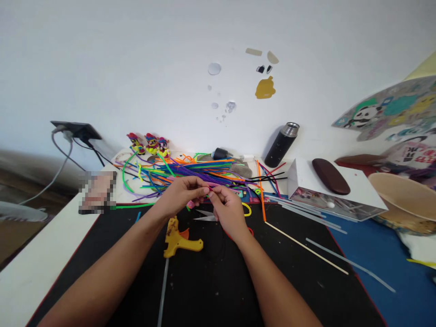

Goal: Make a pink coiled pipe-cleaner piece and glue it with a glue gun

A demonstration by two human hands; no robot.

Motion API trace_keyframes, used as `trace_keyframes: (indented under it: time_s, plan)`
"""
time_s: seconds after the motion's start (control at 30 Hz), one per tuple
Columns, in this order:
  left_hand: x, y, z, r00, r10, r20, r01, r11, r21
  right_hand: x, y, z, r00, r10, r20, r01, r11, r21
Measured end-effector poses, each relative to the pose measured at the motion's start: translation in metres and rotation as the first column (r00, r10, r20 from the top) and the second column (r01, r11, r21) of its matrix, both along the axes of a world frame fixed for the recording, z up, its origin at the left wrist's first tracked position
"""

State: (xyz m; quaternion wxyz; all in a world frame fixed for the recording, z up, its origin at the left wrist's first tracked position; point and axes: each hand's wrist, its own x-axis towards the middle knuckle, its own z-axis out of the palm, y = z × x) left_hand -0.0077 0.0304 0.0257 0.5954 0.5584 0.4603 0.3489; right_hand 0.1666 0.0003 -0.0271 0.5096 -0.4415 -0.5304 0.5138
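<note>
My left hand [185, 195] and my right hand [229, 208] meet above the far part of the black mat. Their fingertips pinch a short pink pipe cleaner [211, 185], mostly hidden by the fingers. Just behind them lies a heap of coloured pipe cleaners [204, 175]. Scissors [205, 218] lie partly under my right hand, blades pointing left, with a yellow handle loop [247, 209] showing. Closer to me, below my left hand, a yellow hot glue gun [182, 243] rests on its side with a glue stick [163, 290] sticking out of it.
Three small colourful figures [150, 144] stand at the back left, near a phone [98, 192]. A black flask [282, 145] stands against the wall. To the right are a white box [335, 184] with a brown case [330, 176], clear glue sticks [313, 213] and a wooden stick [306, 248].
</note>
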Motion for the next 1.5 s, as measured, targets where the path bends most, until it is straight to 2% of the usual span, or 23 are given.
trace_keyframes:
  time_s: [0.2,0.43,0.67,0.87,1.07,1.3,1.5]
  plan:
    - [-0.002,0.002,-0.001,0.999,0.030,-0.036,-0.028,0.999,0.043,-0.001,-0.002,0.003,0.999,0.049,0.001,-0.049,0.999,-0.016]
    - [-0.014,0.007,0.010,0.983,0.185,-0.013,-0.181,0.972,0.152,-0.002,0.000,0.003,0.995,0.070,-0.069,-0.075,0.995,-0.070]
    - [-0.028,0.007,0.020,0.959,0.285,-0.013,-0.269,0.919,0.287,-0.001,-0.004,0.003,0.991,0.132,0.021,-0.129,0.988,-0.088]
    - [-0.027,0.002,0.028,0.943,0.319,-0.098,-0.267,0.898,0.351,0.000,-0.005,0.003,0.989,0.080,0.125,-0.076,0.996,-0.042]
    - [-0.027,0.004,0.023,0.932,0.360,-0.044,-0.323,0.879,0.350,0.000,-0.003,0.004,0.996,0.000,0.094,0.004,0.999,-0.043]
    - [-0.026,0.007,0.020,0.917,0.399,0.004,-0.375,0.859,0.349,-0.001,-0.004,0.000,0.974,0.013,0.225,-0.020,0.999,0.031]
    - [-0.029,0.008,0.019,0.904,0.425,0.037,-0.406,0.831,0.381,0.000,-0.003,0.002,0.979,-0.012,0.202,0.008,1.000,0.020]
